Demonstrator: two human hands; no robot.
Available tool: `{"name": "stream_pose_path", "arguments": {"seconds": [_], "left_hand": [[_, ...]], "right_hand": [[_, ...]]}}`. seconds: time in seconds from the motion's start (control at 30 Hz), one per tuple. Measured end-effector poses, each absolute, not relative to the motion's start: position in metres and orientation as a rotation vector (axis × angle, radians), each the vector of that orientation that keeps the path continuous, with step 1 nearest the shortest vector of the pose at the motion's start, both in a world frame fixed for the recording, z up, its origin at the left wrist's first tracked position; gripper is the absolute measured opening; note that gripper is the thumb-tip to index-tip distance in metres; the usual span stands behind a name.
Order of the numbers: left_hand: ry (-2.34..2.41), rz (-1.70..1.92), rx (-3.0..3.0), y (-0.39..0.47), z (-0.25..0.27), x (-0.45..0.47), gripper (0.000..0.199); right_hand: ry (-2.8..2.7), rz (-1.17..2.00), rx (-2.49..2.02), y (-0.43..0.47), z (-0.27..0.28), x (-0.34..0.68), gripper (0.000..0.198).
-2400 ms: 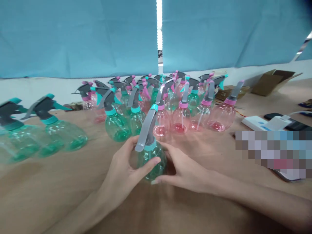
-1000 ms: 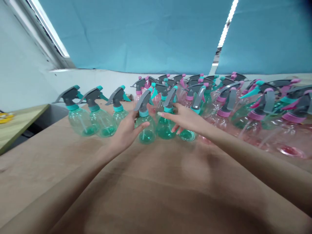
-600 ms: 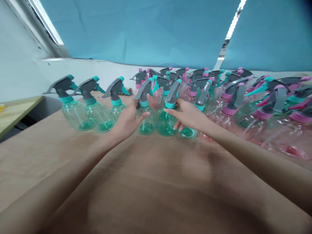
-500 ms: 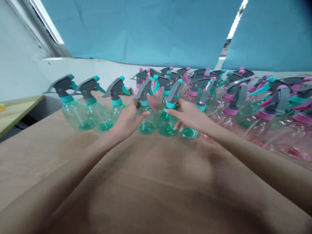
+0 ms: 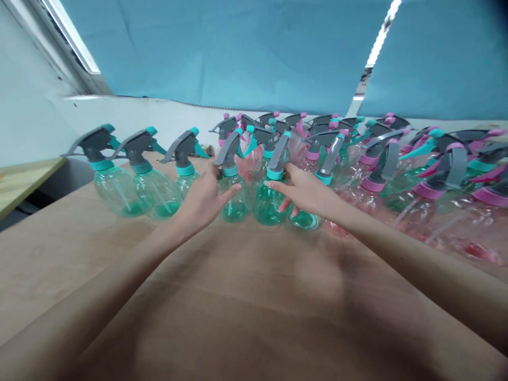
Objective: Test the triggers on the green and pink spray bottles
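Observation:
Near the middle of the table stands a clear green spray bottle (image 5: 235,203) with a grey trigger head and turquoise collar. My left hand (image 5: 204,196) holds it from the left, thumb across its front and fingertips partly hidden behind the neck. Just right of it is a second green spray bottle (image 5: 269,206), gripped by my right hand (image 5: 304,190) with the thumb over its shoulder. The lower fingers of that hand hang between this bottle and another green bottle (image 5: 305,220). Both held bottles are upright on the table.
Three green spray bottles (image 5: 159,193) stand in a row at the left. Many pink and green ones crowd the right, including a pink-collared bottle (image 5: 424,203). Behind are a white wall ledge (image 5: 159,114) and blue sheeting (image 5: 238,53). A pale board (image 5: 27,180) lies beyond the wooden table (image 5: 222,286).
The whole view has shifted slightly, so things sit a little further left and lower. Hands and bottles keep nearly the same places relative to each other.

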State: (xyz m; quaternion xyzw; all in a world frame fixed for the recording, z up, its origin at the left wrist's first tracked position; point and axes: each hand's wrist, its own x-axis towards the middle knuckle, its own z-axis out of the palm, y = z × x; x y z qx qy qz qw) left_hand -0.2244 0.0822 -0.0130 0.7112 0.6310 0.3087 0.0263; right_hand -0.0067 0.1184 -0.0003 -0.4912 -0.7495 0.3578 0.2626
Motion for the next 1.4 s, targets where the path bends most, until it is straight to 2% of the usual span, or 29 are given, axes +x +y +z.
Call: {"name": "stream_pose_path", "arguments": {"seconds": [0.27,0.6,0.93,1.07,1.23,1.4], "left_hand": [[1.862,1.064,2.151,0.062,-0.007,-0.221,0.057],[1.806,1.198,2.133,-0.004,-0.011,-0.218,0.058],[1.712,1.043,1.797,-0.029,-0.018,-0.187,0.07],[1.575,1.044,1.878,-0.03,-0.006,-0.163,0.077],[1.412,0.954,1.941,-0.034,0.016,-0.124,0.085],[1.322,1.033,1.928,-0.033,0.02,-0.087,0.074]], "right_hand": [[-2.045,0.977,-1.319,0.118,0.001,-0.008,0.035],[-2.118,0.994,-1.32,0.113,0.01,-0.008,0.042],[-2.323,0.862,-1.175,0.068,0.008,0.008,0.038],[-2.372,0.752,-1.042,0.041,0.005,0.025,0.036],[-2.391,0.77,-0.86,0.013,-0.004,0.05,0.027],[-2.424,0.678,-0.818,-0.005,-0.013,0.075,0.03]]}}
